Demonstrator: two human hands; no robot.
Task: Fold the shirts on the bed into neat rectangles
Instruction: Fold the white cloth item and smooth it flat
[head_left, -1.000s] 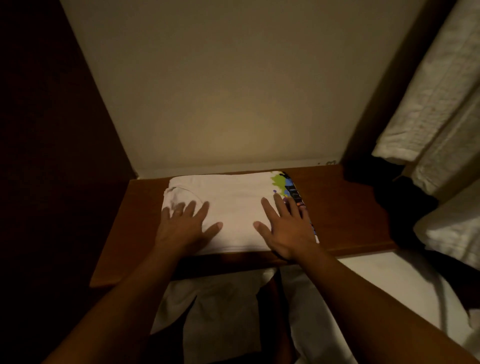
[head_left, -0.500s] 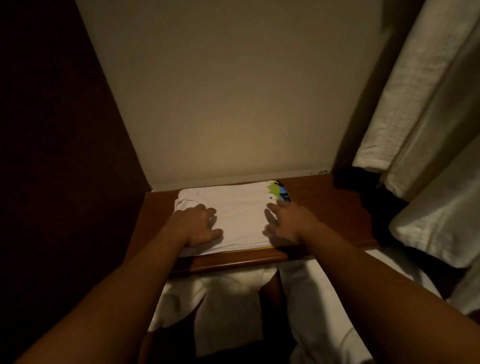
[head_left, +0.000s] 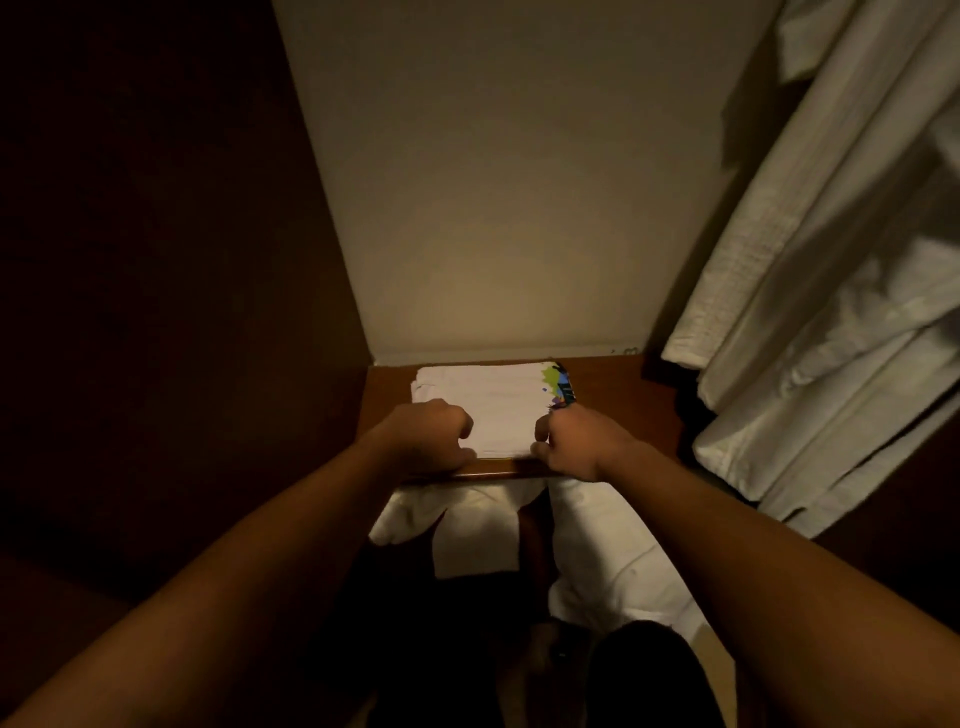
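Shirt (head_left: 506, 410), white and folded to a rectangle, lies on a wooden shelf (head_left: 618, 415) at 12 o'clock from the viewer, its far edge close to the back wall (head_left: 493, 208); a colour print shows at its 2 o'clock corner. Near field: white cloth (head_left: 597, 551) hangs below the shelf front, at 6 o'clock from the shirt; its nature cannot be told in the dim light. Middle field: both forearms reach forward to the shelf; left hand (head_left: 426, 436) sits on the shirt's 8 o'clock corner with fingers curled under, the thumb near the front edge; right hand (head_left: 576, 441) sits on the 4 o'clock corner, likewise curled, thumb and fingers at the front edge. Whether either hand actually pinches the fabric or merely rests clenched upon it cannot be told; the fingertips are hidden. Far field: pale curtains (head_left: 831, 312) hang at 2 o'clock, well apart from the shirt. Step in hand, as judged: the fold appears complete and the shirt is being stowed or squared on the shelf. Next move, as judged: release both corners without dragging the front edge, or nudge the stack so its sides lie parallel to the shelf front; a one-sided pull would skew the rectangle.
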